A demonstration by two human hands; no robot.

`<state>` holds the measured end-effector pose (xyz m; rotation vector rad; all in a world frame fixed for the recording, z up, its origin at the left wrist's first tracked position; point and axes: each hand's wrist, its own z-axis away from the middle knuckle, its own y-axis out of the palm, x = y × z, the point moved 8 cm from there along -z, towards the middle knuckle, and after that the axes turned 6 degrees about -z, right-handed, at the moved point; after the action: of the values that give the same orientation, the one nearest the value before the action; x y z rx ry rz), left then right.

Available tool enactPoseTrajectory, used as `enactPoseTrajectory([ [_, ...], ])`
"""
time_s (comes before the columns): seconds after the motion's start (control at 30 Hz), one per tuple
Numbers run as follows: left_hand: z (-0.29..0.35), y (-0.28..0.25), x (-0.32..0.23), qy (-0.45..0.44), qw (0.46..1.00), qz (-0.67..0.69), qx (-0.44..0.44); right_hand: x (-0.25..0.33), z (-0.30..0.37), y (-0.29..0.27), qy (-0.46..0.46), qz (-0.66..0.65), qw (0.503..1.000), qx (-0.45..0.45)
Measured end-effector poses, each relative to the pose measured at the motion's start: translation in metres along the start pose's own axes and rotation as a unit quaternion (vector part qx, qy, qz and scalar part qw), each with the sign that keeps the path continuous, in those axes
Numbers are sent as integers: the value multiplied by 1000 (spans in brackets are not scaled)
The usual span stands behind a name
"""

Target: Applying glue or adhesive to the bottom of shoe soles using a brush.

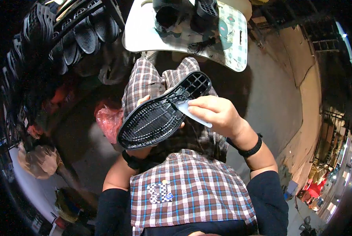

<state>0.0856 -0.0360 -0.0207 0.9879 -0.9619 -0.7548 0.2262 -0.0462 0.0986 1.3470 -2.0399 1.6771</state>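
Several black soles are seen ranged at the upper left, well apart from the hands, with a tan bag below them. Moving right, a red plastic bag is spotted just beside the leg, so that flank is the more crowded one. Next, the left hand is picked up, mostly hidden beneath a black shoe sole; the sole is clamped across its width, fingertips showing at both long edges (how the other fingers lie cannot be told). And the sole itself is held slanting above the lap, ribbed hollow turned up, gridded end pointed to the upper right. Beyond the plaid-covered knees, a curved near edge is presented by a small table, a shadowed gap being left between. Over the sole's right edge now, a pale flat tool is pinched in the fingers of the right hand, its tip brought to the narrow waist, its other end jutting outward. Farther right, elbow room is given by a broad stretch of grey floor, bordered by a tan panel.
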Motion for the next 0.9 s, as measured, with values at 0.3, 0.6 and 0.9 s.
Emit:
enactPoseTrajectory([
  [0.3,-1,-3,4,7,999,1,-34,-15,7,-2,25,-1,1000,-10],
  [0.6,-4,-1,13,-77,997,14,8,-47,11,-23,105,144,982,-63],
  [0.9,-10,7,23,4,998,43,-45,-32,15,-32,221,196,955,19],
])
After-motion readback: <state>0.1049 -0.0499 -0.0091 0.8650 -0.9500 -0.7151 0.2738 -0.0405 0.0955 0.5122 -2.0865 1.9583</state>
